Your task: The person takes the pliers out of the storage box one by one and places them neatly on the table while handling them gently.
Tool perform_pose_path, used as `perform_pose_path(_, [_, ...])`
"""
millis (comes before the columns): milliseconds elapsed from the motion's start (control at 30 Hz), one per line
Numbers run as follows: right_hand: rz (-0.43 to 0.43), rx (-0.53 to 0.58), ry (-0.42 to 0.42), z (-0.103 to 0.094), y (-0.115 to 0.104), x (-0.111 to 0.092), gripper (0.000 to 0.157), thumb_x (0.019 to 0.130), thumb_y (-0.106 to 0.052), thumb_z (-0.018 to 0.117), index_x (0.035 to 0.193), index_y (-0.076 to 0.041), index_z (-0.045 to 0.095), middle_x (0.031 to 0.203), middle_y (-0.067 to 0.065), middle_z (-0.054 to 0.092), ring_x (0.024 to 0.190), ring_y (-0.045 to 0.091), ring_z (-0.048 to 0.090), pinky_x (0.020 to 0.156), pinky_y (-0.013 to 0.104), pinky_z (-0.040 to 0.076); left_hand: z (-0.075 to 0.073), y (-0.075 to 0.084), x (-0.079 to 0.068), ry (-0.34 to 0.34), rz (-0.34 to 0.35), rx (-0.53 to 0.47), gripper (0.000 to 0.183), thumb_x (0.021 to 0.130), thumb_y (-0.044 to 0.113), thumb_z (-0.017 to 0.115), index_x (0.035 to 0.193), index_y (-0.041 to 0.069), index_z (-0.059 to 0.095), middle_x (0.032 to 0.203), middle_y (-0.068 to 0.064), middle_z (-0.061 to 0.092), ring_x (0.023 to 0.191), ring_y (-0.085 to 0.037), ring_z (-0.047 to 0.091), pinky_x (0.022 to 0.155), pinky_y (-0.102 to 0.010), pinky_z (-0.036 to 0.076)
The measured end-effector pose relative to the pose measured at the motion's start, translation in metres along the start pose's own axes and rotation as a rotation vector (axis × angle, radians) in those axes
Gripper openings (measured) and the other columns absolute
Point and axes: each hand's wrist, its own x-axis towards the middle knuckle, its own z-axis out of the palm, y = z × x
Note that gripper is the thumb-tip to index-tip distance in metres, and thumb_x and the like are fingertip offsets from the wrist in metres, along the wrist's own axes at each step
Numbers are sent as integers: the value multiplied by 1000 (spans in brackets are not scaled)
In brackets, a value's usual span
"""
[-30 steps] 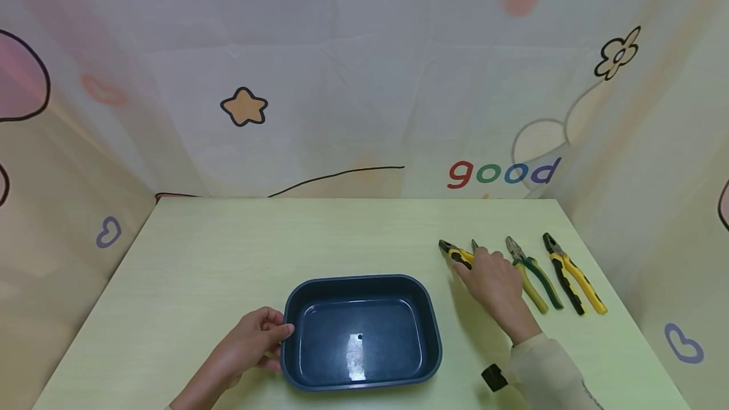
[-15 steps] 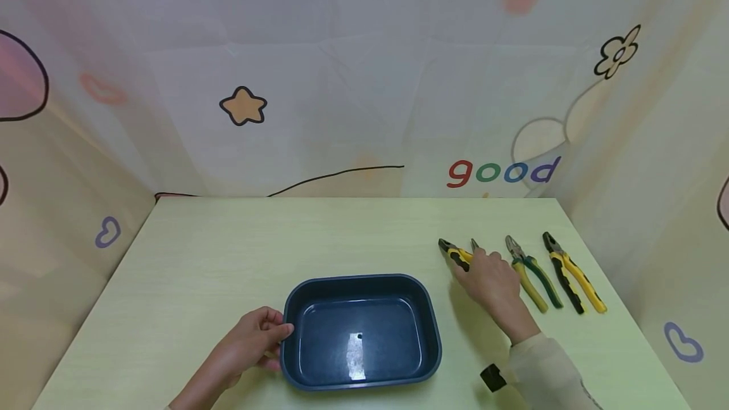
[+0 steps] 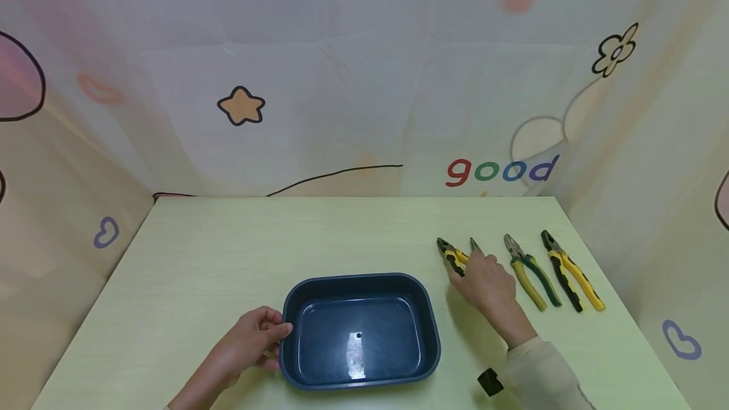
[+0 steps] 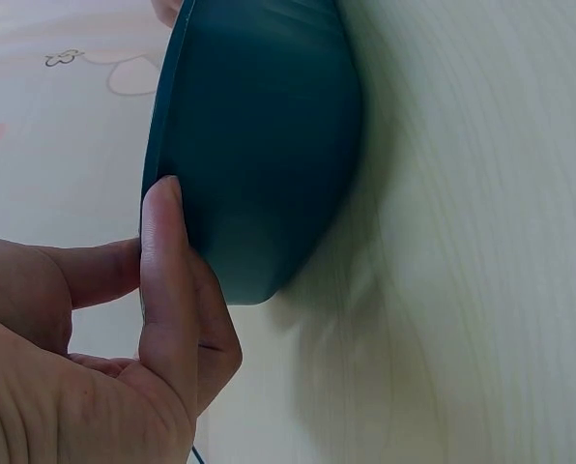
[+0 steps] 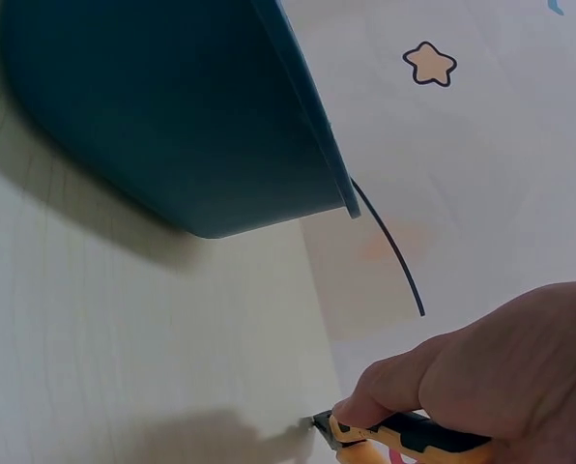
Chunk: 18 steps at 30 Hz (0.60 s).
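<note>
A dark blue rectangular tray (image 3: 359, 276) stands on the table. My left hand (image 3: 242, 343) pinches its left rim, thumb over the edge and fingers on the outer wall; the left wrist view shows fingers against the wall (image 4: 259, 126). My right hand (image 3: 484, 283) is beyond the tray's right side, holding yellow-and-black pliers (image 3: 452, 257) whose dark head points away and left. In the right wrist view the thumb lies along these pliers' handle (image 5: 423, 432); the other fingers are hidden. A slim metal tip (image 3: 475, 245), belonging to another tool, shows just past the right hand.
Green-handled pliers (image 3: 526, 283) lie right of the right hand. Farther right are other yellow-and-black pliers (image 3: 579, 279), near the table's right edge. A printed curtain (image 3: 307, 81) hangs behind and along both sides. A small black block (image 3: 490, 382) sits by the right sleeve.
The right hand has shifted slightly left, and the pliers it holds have turned a little. The left hand and tray stay put; the head view has drifted slightly.
</note>
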Motion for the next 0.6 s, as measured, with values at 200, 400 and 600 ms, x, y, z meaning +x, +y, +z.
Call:
perform_pose_path(200, [1, 15, -6, 4, 0, -1, 42, 95, -31, 66, 99, 9, 55, 85, 19, 52, 70, 30, 52, 55, 40, 44, 0, 0, 0, 0, 2, 0, 17, 101, 10, 67, 109, -1, 57, 86, -10, 59, 68, -22, 59, 55, -32, 58])
perform_pose_path(400, [-6, -10, -10, 6, -1, -1, 45, 93, -31, 69, 102, 11, 56, 84, 18, 53, 69, 29, 53, 55, 40, 46, 0, 1, -1, 0, 0, 3, 17, 101, 10, 67, 108, 0, 57, 86, -10, 59, 68, -22, 59, 54, -31, 58])
perform_pose_path(600, [-9, -9, -17, 8, -4, -2, 48, 91, -33, 71, 103, 11, 56, 86, 17, 53, 68, 29, 54, 55, 39, 47, 0, 1, -1, -3, 5, -3, 17, 101, 10, 67, 108, 0, 56, 85, -10, 59, 68, -21, 59, 55, -31, 58])
